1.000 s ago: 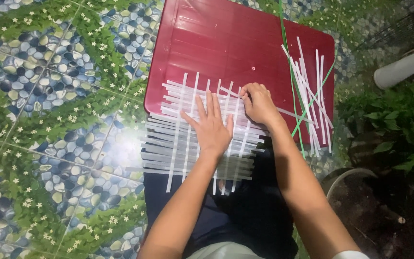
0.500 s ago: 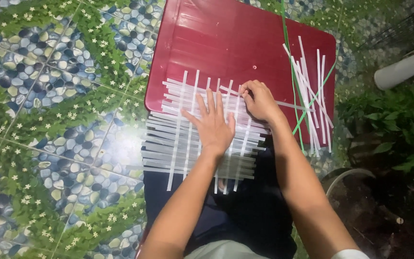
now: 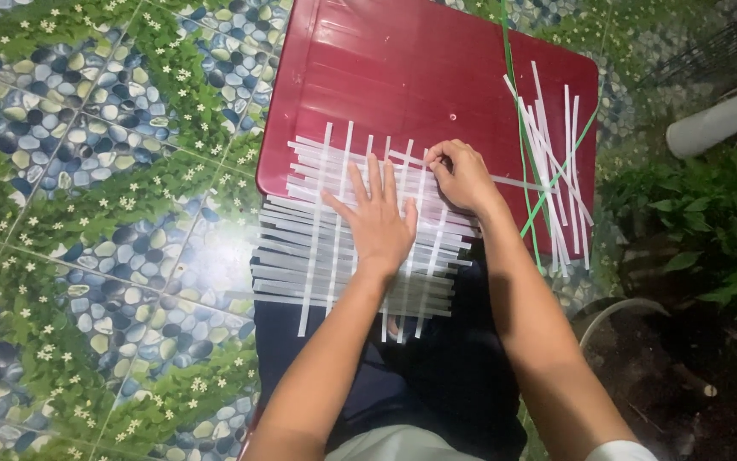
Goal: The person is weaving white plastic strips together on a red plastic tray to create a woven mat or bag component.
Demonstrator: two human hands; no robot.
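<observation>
The left hand (image 3: 379, 218) lies flat, fingers spread, on the woven mat of white plastic strips (image 3: 360, 235) at the dark red worktop's (image 3: 403, 68) near edge. The right hand (image 3: 462, 175) pinches one crosswise strip (image 3: 514, 181), its long axis running left to right.

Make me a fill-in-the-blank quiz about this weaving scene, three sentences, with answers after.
1. The left hand lies flat, fingers spread, on the woven mat of ____ strips.
2. The right hand pinches a strip at the mat's far edge, over the ____ plastic board.
3. Among the loose strips right of the hands lie a few thin ____ ones.

Answers: white; red; green
</observation>
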